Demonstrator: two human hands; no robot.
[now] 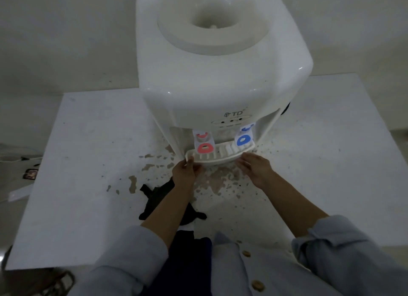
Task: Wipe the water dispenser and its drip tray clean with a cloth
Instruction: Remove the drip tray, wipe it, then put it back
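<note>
Both hands at the drip tray [220, 153], seated under the water dispenser [220, 75] taps, long axis left-right. Left hand [184, 173] pinches its left end; right hand [256, 170] open beneath the right end. Cloth [159, 198] on tabletop [88, 174], nearer left.

A white, flat-topped table [92, 185] with brownish chipped patches carries a white plastic water dispenser [220, 75] at its far middle. A crumpled black cloth [154, 196] lies at the near side.

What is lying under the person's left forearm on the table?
A crumpled black cloth lies on the stained white table, partly beneath the left forearm; its middle is covered by the arm, so its full shape is hidden.
</note>
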